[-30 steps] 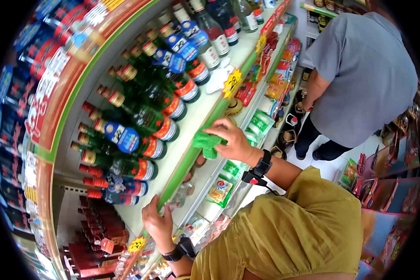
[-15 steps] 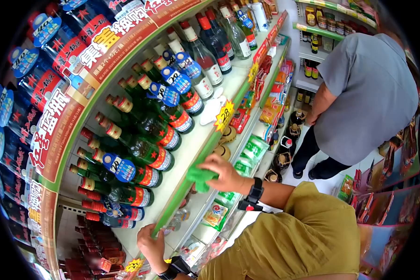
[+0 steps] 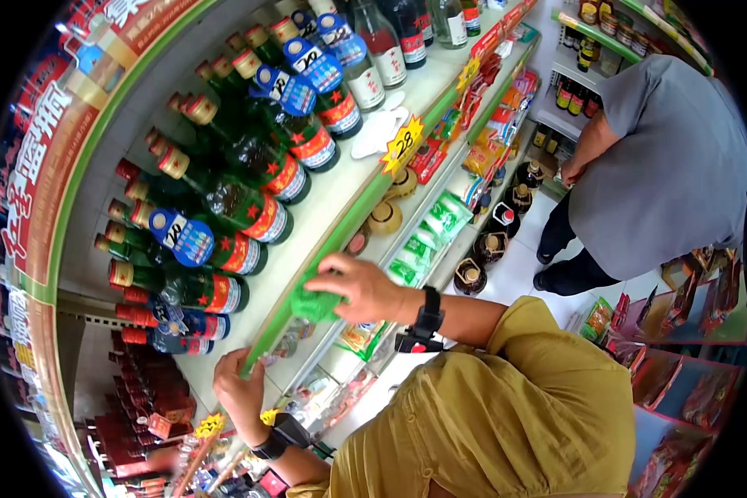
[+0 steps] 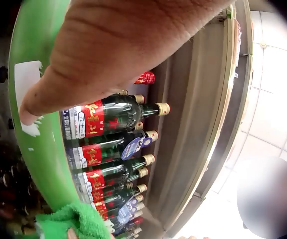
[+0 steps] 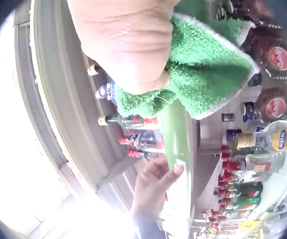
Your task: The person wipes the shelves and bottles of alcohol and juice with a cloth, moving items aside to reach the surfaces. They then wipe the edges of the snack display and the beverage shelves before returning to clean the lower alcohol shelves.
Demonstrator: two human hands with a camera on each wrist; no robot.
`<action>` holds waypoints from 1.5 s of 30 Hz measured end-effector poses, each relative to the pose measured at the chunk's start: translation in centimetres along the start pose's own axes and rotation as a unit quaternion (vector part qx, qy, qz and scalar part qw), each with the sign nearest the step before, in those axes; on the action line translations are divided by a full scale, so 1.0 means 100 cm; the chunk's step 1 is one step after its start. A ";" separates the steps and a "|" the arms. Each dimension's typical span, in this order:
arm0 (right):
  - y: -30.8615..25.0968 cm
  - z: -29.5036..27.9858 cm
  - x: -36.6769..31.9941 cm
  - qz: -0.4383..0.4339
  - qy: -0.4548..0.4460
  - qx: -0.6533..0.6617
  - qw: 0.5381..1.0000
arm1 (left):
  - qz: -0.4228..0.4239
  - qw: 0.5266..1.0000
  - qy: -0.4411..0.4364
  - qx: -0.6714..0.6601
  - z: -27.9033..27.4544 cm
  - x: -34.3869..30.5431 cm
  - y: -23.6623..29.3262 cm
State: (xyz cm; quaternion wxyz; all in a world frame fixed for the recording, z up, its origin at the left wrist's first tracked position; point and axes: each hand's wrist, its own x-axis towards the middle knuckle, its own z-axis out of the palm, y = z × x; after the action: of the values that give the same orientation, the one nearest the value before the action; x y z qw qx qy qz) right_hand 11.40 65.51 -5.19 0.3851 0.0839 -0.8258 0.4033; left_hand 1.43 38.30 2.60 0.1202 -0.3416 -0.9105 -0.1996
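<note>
My right hand [image 3: 365,292] grips a bunched green towelling cloth [image 3: 314,302] against the green strip along the shelf's front edge. The cloth's pale hem shows in the right wrist view. Further along the same strip [image 5: 175,132], my left hand [image 3: 239,390] holds the edge, thumb in front and fingers bent over the top. In the left wrist view, that thumb presses a torn white label [image 4: 28,79] stuck to the strip [image 4: 44,167]. Green glass bottles [image 3: 266,217] with red labels and blue neck tags stand in rows behind the strip.
A yellow starburst price sign [image 3: 403,144] juts from the edge beside something white and crumpled [image 3: 378,137]. Lower shelves hold green-and-white packets [image 3: 446,217]. Dark jugs [image 3: 471,277] stand on the floor. A person in a grey shirt [image 3: 672,158] stands in the aisle.
The right hand has slid the cloth down along the strip, closer to the left hand. The left hand stays on the edge as the head view shifts.
</note>
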 end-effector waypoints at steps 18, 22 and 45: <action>0.034 -0.061 -0.012 0.196 0.119 0.023 0.973 | 0.003 0.999 -0.008 -0.033 0.005 -0.001 -0.016; 0.044 -0.057 -0.015 0.188 0.153 -0.006 0.970 | 0.040 0.994 -0.046 0.092 -0.022 0.000 0.025; 0.010 -0.008 -0.013 0.107 0.095 0.004 0.990 | 0.053 0.977 -0.031 0.204 -0.017 0.007 0.024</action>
State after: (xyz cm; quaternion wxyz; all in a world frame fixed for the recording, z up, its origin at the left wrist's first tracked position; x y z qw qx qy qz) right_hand 12.31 66.54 -6.41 0.4159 -0.0424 -0.7879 0.4522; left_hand 2.69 39.58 4.99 0.1698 -0.3640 -0.9158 0.0074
